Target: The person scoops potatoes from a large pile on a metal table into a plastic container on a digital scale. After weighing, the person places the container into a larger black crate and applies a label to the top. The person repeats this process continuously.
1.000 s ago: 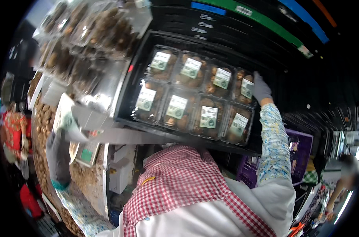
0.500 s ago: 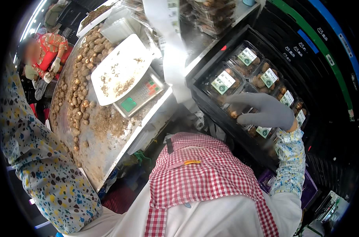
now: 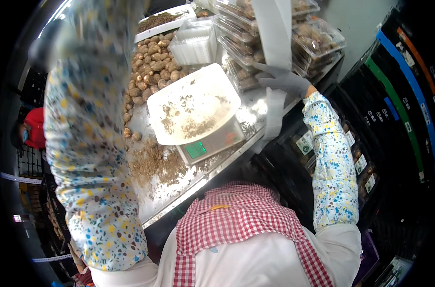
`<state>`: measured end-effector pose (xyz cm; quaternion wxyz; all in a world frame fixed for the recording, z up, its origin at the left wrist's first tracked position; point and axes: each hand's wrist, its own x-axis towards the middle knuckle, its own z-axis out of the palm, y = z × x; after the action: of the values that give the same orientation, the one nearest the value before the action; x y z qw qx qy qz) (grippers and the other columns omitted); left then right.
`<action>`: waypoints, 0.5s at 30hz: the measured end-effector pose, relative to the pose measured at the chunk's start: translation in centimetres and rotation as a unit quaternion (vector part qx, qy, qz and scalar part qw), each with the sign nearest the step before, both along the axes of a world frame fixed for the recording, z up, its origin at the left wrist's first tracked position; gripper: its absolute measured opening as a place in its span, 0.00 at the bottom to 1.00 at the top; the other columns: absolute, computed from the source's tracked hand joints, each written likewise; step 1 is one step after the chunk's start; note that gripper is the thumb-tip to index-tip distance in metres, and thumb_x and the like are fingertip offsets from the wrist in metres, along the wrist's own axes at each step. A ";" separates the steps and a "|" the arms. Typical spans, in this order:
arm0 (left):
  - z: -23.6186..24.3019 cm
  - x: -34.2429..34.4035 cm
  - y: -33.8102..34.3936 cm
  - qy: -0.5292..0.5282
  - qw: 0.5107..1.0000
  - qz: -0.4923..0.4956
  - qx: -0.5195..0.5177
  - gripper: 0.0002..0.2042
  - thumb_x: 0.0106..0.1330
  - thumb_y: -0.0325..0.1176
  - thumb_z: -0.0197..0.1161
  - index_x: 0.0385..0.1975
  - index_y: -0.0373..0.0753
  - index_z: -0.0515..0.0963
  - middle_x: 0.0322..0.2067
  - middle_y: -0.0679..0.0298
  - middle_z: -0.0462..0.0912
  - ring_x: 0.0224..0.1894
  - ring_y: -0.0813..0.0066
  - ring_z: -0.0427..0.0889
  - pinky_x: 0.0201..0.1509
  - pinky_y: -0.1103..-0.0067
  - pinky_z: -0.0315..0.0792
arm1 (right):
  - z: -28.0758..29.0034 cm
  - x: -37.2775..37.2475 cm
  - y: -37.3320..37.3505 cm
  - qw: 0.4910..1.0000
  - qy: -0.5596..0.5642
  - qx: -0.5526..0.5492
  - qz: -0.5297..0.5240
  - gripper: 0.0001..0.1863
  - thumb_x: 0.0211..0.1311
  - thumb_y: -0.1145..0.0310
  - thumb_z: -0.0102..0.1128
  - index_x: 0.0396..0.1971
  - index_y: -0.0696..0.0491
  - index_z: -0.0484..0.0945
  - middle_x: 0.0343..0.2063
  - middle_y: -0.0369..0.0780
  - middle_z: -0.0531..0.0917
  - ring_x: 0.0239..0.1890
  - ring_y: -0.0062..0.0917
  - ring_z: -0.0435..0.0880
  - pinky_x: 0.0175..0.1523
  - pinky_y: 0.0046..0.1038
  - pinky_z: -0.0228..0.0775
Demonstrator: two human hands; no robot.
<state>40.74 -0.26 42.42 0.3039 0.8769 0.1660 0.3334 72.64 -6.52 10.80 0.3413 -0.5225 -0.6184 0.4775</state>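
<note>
My right hand (image 3: pixel 288 82), in a grey glove, reaches over the far right part of the metal table with its fingers stretched out and apart. Its fingertips are beside a stack of clear plastic boxes (image 3: pixel 234 40) filled with brown tubers; whether they touch the boxes, I cannot tell. A long white label strip (image 3: pixel 273 31) hangs close by, and the hand crosses it. My left arm, in a speckled sleeve (image 3: pixel 93 158), stretches up past the top edge, leaving its hand outside the picture. Between the arms, a scale (image 3: pixel 212 146) carries a white pan (image 3: pixel 194 105) with soil crumbs.
Loose tubers (image 3: pixel 153 64) are heaped on the table (image 3: pixel 153 203), behind a spill of soil. Empty clear containers (image 3: pixel 194 45) and a white tray (image 3: pixel 165 23) stand farther back. Below my right arm is a black crate holding labelled boxes (image 3: pixel 361 164). Black crates (image 3: pixel 394 110) line the right.
My right hand has left the labelled boxes in the crate and moved up and left to the stacked boxes. My left arm has swung inward, and the view has shifted.
</note>
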 end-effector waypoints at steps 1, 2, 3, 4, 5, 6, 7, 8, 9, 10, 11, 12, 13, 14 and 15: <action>0.0 1.3 0.4 -0.017 1.000 -0.009 -0.011 0.21 0.66 0.41 0.65 0.53 0.33 0.78 0.48 0.58 0.81 0.49 0.73 0.78 0.54 0.80 0.70 | -1.2 1.0 0.2 0.993 -0.012 -0.073 -0.087 0.37 0.68 0.56 0.60 0.73 0.47 0.56 0.56 0.39 0.77 0.52 0.20 0.74 0.55 0.23 0.71; -0.5 2.1 1.0 -0.031 0.999 -0.011 -0.029 0.21 0.66 0.42 0.65 0.53 0.33 0.78 0.48 0.58 0.81 0.49 0.73 0.78 0.54 0.80 0.70 | -2.4 1.5 0.5 0.975 -0.018 -0.134 -0.174 0.37 0.68 0.55 0.60 0.73 0.47 0.57 0.55 0.38 0.77 0.51 0.19 0.74 0.53 0.22 0.72; -2.2 3.7 1.5 -0.040 0.998 -0.004 -0.055 0.22 0.66 0.43 0.66 0.53 0.33 0.79 0.48 0.58 0.81 0.49 0.73 0.78 0.54 0.80 0.70 | -3.2 2.0 0.0 0.973 -0.041 -0.118 -0.194 0.33 0.68 0.54 0.60 0.69 0.50 0.64 0.53 0.37 0.78 0.48 0.18 0.76 0.47 0.23 0.75; -4.7 4.9 2.0 -0.042 0.995 0.019 -0.084 0.22 0.66 0.44 0.66 0.53 0.34 0.79 0.47 0.58 0.81 0.49 0.73 0.78 0.54 0.80 0.70 | -3.8 2.3 -0.7 0.977 -0.137 -0.090 -0.135 0.29 0.67 0.54 0.60 0.63 0.52 0.68 0.49 0.37 0.78 0.42 0.19 0.78 0.42 0.22 0.75; -7.5 5.9 2.7 -0.036 0.991 0.045 -0.122 0.22 0.66 0.45 0.66 0.52 0.34 0.79 0.47 0.58 0.81 0.49 0.73 0.78 0.55 0.80 0.70 | -4.0 2.4 -1.5 0.979 -0.157 -0.081 -0.102 0.25 0.67 0.54 0.61 0.56 0.54 0.73 0.46 0.36 0.79 0.35 0.21 0.79 0.38 0.22 0.76; -11.4 7.2 3.5 -0.054 0.991 0.084 -0.094 0.18 0.69 0.41 0.63 0.49 0.31 0.80 0.40 0.65 0.83 0.40 0.78 0.80 0.43 0.85 0.73 | -4.1 2.3 -1.7 0.962 -0.168 -0.192 -0.097 0.26 0.66 0.55 0.61 0.58 0.54 0.73 0.45 0.38 0.80 0.35 0.21 0.81 0.39 0.21 0.78; -14.4 7.1 4.5 -0.028 0.985 0.114 -0.129 0.20 0.65 0.45 0.66 0.42 0.31 0.81 0.31 0.63 0.82 0.33 0.76 0.80 0.36 0.81 0.73 | -4.0 2.3 -2.9 0.979 -0.136 -0.142 -0.058 0.28 0.66 0.56 0.61 0.61 0.55 0.72 0.47 0.40 0.81 0.38 0.23 0.84 0.42 0.24 0.79; -17.8 6.9 5.5 -0.011 0.974 0.145 -0.176 0.22 0.61 0.49 0.68 0.34 0.30 0.81 0.21 0.61 0.81 0.25 0.74 0.80 0.29 0.77 0.74 | -3.8 2.2 -2.8 0.954 -0.125 -0.274 -0.002 0.28 0.67 0.58 0.61 0.62 0.56 0.70 0.49 0.41 0.81 0.41 0.25 0.85 0.44 0.25 0.80; -20.5 7.2 7.4 0.005 0.960 0.127 -0.251 0.21 0.63 0.47 0.67 0.36 0.30 0.81 0.22 0.61 0.81 0.25 0.74 0.79 0.28 0.77 0.73 | -3.6 2.2 -3.4 0.952 -0.089 -0.291 0.020 0.28 0.67 0.58 0.60 0.62 0.57 0.71 0.48 0.40 0.82 0.42 0.25 0.85 0.45 0.26 0.80; -22.9 7.3 9.5 0.004 0.943 0.103 -0.317 0.20 0.64 0.45 0.65 0.37 0.29 0.81 0.23 0.60 0.81 0.24 0.74 0.79 0.27 0.78 0.73 | -3.4 2.2 -3.5 0.949 -0.042 -0.307 0.058 0.28 0.68 0.58 0.59 0.62 0.57 0.71 0.47 0.39 0.83 0.44 0.24 0.85 0.45 0.26 0.80; -25.0 7.5 11.4 0.023 0.915 0.120 -0.383 0.17 0.66 0.42 0.64 0.39 0.31 0.79 0.25 0.61 0.80 0.23 0.76 0.78 0.25 0.79 0.72 | -3.2 2.3 -3.5 0.951 -0.082 -0.296 0.038 0.27 0.68 0.58 0.59 0.62 0.57 0.71 0.46 0.39 0.83 0.44 0.24 0.85 0.46 0.26 0.80; -26.8 7.8 13.0 0.043 0.884 0.137 -0.446 0.15 0.68 0.40 0.63 0.40 0.32 0.78 0.26 0.62 0.79 0.23 0.77 0.77 0.22 0.80 0.72 | -3.0 2.4 -3.4 0.953 -0.110 -0.281 0.033 0.27 0.68 0.57 0.58 0.61 0.57 0.71 0.46 0.38 0.83 0.45 0.23 0.84 0.46 0.25 0.79; -28.3 8.6 14.3 0.060 0.854 0.172 -0.487 0.14 0.69 0.39 0.63 0.41 0.31 0.77 0.26 0.61 0.79 0.23 0.75 0.78 0.22 0.78 0.73 | -2.8 2.5 -3.2 0.951 -0.146 -0.272 0.030 0.26 0.69 0.57 0.57 0.61 0.57 0.71 0.45 0.38 0.84 0.46 0.23 0.84 0.47 0.25 0.79; -29.4 9.5 15.5 0.071 0.824 0.210 -0.522 0.14 0.69 0.38 0.62 0.42 0.31 0.76 0.26 0.59 0.79 0.23 0.73 0.78 0.21 0.77 0.74 | -2.5 2.6 -3.1 0.952 -0.122 -0.274 0.050 0.26 0.69 0.57 0.56 0.61 0.57 0.71 0.45 0.38 0.84 0.47 0.23 0.84 0.47 0.25 0.79; -30.5 10.5 16.3 0.067 0.797 0.229 -0.555 0.14 0.68 0.34 0.61 0.45 0.31 0.75 0.29 0.57 0.80 0.24 0.69 0.80 0.21 0.73 0.76 | -2.2 2.5 -2.8 0.949 -0.105 -0.287 0.074 0.26 0.69 0.57 0.55 0.61 0.57 0.72 0.46 0.38 0.84 0.48 0.23 0.84 0.47 0.25 0.79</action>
<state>51.25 16.03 11.91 0.6411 0.5146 0.5387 0.1842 75.19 -9.35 8.57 0.0736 -0.5986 -0.5241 0.6013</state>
